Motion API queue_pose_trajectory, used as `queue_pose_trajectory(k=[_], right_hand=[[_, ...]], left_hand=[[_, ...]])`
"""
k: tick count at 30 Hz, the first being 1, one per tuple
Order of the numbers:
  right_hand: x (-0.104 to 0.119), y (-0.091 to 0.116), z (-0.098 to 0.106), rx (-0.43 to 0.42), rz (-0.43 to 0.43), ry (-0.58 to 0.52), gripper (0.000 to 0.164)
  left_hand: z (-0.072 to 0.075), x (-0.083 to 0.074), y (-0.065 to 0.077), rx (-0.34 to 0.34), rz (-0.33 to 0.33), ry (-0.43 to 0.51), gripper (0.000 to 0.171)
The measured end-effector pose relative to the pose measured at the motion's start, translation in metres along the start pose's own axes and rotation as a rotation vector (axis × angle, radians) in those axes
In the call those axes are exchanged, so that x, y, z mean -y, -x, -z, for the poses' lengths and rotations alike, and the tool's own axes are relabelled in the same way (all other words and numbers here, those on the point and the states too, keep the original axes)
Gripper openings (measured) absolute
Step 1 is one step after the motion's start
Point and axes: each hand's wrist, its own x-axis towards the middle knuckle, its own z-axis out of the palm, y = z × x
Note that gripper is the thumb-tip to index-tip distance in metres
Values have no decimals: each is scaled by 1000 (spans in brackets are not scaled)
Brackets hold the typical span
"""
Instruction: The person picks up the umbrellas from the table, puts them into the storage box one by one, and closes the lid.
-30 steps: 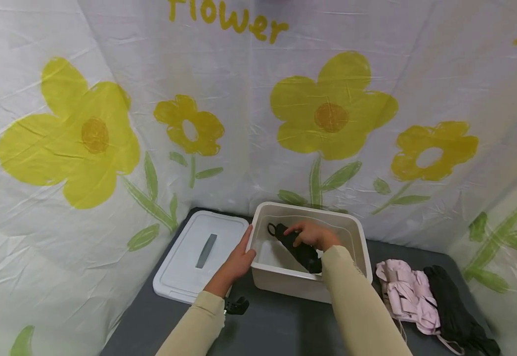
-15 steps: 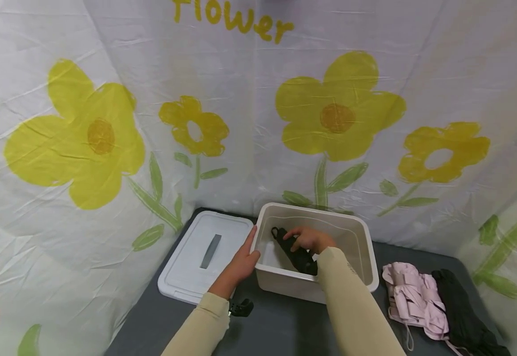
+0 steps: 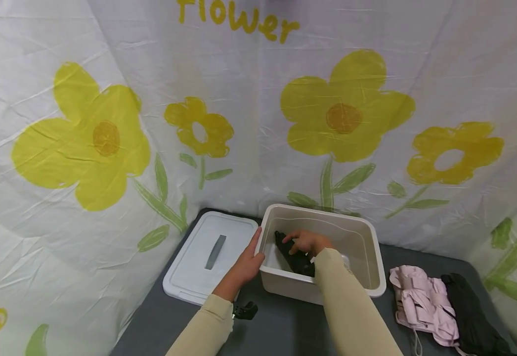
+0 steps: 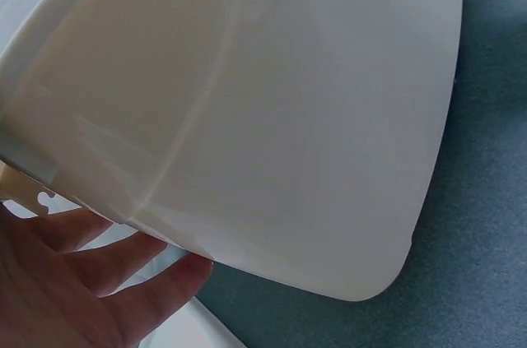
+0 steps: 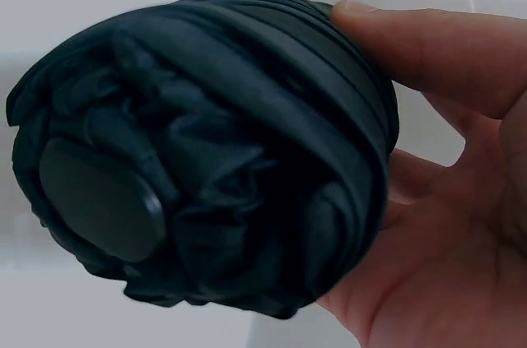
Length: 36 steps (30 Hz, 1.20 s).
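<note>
A black folded umbrella (image 3: 299, 262) lies slantwise inside the pale rectangular storage bin (image 3: 287, 287), held by my right hand (image 3: 308, 242) from above. In the right wrist view, the end of the umbrella (image 5: 247, 150) faces the camera, its fabric wound in pleats around a dark cap. The thumb and fingers of my right hand (image 5: 445, 175) grip its side. My left hand (image 3: 246, 264) rests against the bin's left side. Seen from the left wrist, the fingers of that left hand (image 4: 107, 274) reach along the edge of the bin wall (image 4: 288, 118).
Left of the bin lies a white lid (image 3: 192, 267) with a grey handle (image 3: 215, 252). A pink strapped bundle (image 3: 423, 304) and a black fabric bundle (image 3: 474, 314) lie on the right of the dark tabletop (image 3: 280, 326). A flower-printed sheet (image 3: 249, 123) hangs behind.
My right hand has moved the umbrella a little lower into the bin; its end loop no longer shows. The head view has shifted slightly left. My left hand stays at the bin's side.
</note>
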Motion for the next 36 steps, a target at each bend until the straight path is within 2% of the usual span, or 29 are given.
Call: queue_pose_trajectory(k=[8,12,16,19,23,29,36], right_hand=[[1,1,-2,19,-30,-53,51],[-1,2,-3,16,-51,-29,52],[-3,1,-6,11,-72,-57,53],[-3,-1,-8,65,-57,-95,53],[2,-2,-10,130,-14,-108,49],[14,7,-10,109,9,-81,43],[26,9,-3,90,28,13,40]], left_hand=[[-3,-5,1,1,3,-4,71],[-4,-7,1,1,9,-1,71],[-5,-5,1,4,-9,7,72],[-6,-3,0,10,-18,14,72],[-6,-3,0,15,0,10,72],[-4,-4,2,3,7,20,72],[-1,-3,2,-27,35,14,71]])
